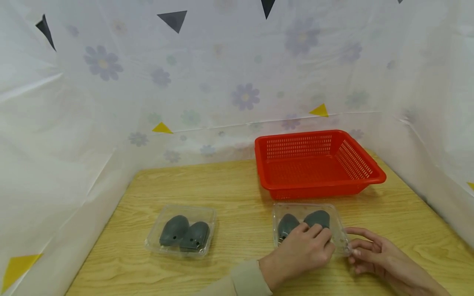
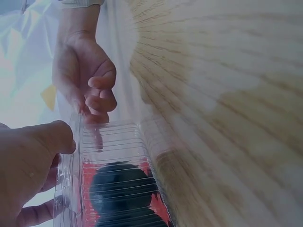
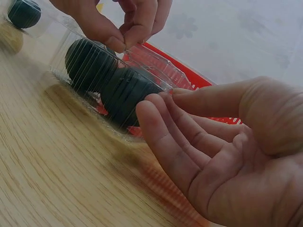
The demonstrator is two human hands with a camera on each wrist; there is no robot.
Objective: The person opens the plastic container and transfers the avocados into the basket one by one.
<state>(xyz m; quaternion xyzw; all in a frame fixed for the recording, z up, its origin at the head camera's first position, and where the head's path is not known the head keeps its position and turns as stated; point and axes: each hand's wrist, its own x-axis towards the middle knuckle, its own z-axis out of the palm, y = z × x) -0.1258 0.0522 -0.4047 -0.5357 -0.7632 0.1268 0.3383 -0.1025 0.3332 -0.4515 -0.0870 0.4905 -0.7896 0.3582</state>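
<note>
A clear plastic clamshell box point(image 1: 338, 234) lies on the table at the right, with two dark grey-green, rounded objects point(image 1: 317, 218) inside. My left hand point(image 1: 307, 246) reaches across its near side and hides part of it. In the right wrist view, the left thumb and fingers pinch the box's upper edge. At the right-hand corner, my right hand point(image 1: 377, 255) pinches the rim between thumb and fingers, its palm turned inward. From the left wrist, the ribbed side of the box point(image 2: 113, 130) shows between both hands, dark objects point(image 2: 120, 187) behind it.
A second clear box point(image 1: 205, 211) with two similar dark objects point(image 1: 175, 229) sits to the left on the wooden table point(image 1: 122, 246). Directly behind the held box stands a red perforated basket point(image 1: 289, 191). Pale flowered sheeting point(image 1: 207, 90) encloses the back and sides.
</note>
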